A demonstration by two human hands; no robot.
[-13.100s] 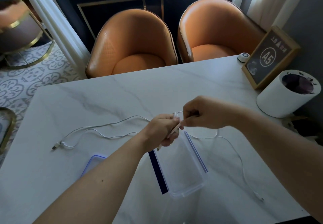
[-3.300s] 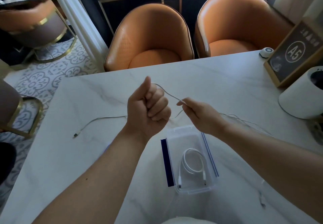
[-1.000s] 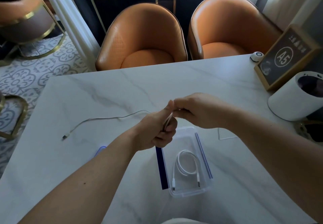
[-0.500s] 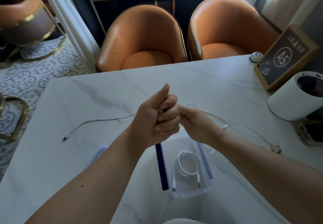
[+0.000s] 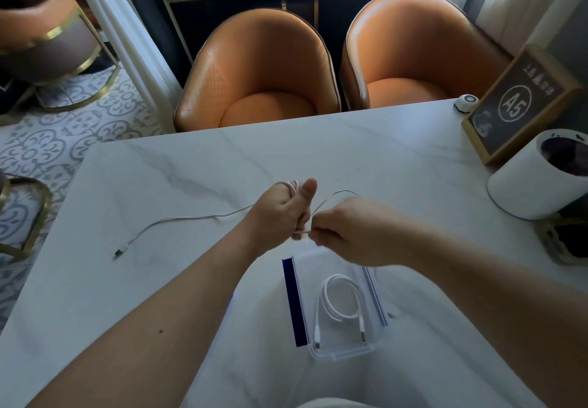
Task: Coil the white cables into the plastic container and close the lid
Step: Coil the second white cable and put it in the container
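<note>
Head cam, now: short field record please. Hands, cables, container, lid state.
left hand: grips loops of the loose white cable, thumb up
right hand: pinches the same cable beside the left hand
cable tail: trails left across the marble table to its plug
coiled white cable: lies inside the clear plastic container
lid: off the container; not clearly in view

Marble table [image 5: 350,153] w/ clear container [image 5: 342,356], white cable [image 5: 178,218], A5 sign [image 5: 515,105], maybe a bin [image 5: 528,188].

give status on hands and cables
Left hand gripping loops of loose cable, right hand pinching it. Coiled cable in open container. Nothing blocking.
</note>
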